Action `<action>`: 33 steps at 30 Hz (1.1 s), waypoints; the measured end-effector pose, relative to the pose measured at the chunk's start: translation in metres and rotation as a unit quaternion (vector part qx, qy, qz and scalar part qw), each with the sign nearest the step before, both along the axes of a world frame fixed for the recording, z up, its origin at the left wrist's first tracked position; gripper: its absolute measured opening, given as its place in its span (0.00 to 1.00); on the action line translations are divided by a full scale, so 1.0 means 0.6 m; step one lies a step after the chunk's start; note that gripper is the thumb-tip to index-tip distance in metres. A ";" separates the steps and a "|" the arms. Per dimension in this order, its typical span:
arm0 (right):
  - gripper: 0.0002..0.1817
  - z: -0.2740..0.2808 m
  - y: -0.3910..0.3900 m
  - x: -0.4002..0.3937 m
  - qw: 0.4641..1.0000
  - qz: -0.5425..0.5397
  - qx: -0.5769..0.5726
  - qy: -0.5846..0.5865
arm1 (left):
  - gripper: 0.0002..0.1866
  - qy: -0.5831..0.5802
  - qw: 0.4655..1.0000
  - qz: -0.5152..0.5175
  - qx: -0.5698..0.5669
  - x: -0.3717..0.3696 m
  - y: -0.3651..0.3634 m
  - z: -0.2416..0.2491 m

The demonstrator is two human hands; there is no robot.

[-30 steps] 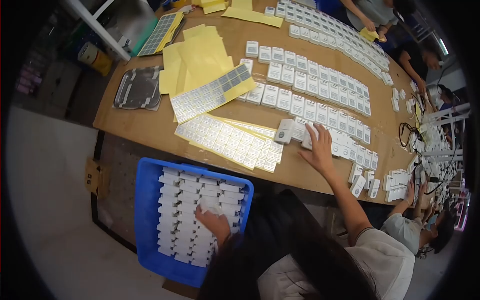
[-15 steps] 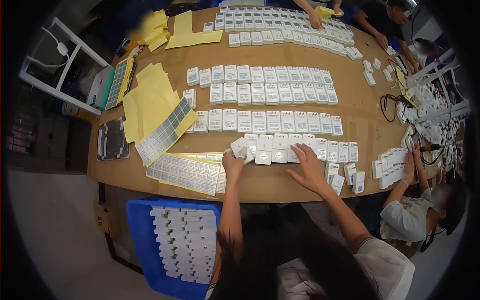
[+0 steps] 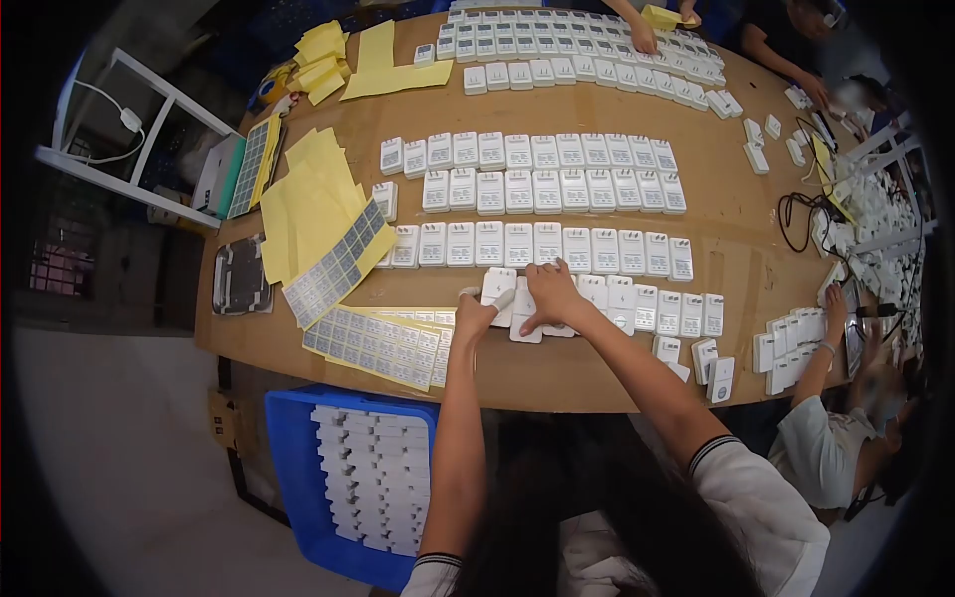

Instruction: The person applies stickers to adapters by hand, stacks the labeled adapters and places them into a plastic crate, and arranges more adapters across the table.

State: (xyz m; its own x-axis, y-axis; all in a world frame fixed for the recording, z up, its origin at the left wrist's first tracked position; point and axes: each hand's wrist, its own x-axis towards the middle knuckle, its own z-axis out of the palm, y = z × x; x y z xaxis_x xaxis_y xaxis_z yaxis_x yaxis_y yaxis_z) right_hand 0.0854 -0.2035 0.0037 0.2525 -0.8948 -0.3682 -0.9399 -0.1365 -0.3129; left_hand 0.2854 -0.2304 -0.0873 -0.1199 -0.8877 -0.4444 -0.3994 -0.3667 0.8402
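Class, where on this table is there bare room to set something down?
Bare tabletop shows between the far adapter rows and middle rows, and right of the latter, before the black cable. Crowded: around left hand and right hand, among adapters, and at left, where yellow sheets overlap.

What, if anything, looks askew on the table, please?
Several white plug units near the front edge of the table sit at uneven angles, unlike the straight rows farther back.

No words or numbers can be read: the print on the rows of white plugs, the sticker sheets and the grey-squared sheet is too small and blurred.
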 end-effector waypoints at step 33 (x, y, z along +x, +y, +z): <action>0.69 0.005 0.058 -0.017 0.969 0.156 -0.078 0.178 | 0.70 -0.328 0.926 -0.017 -0.184 -0.040 0.273 0.132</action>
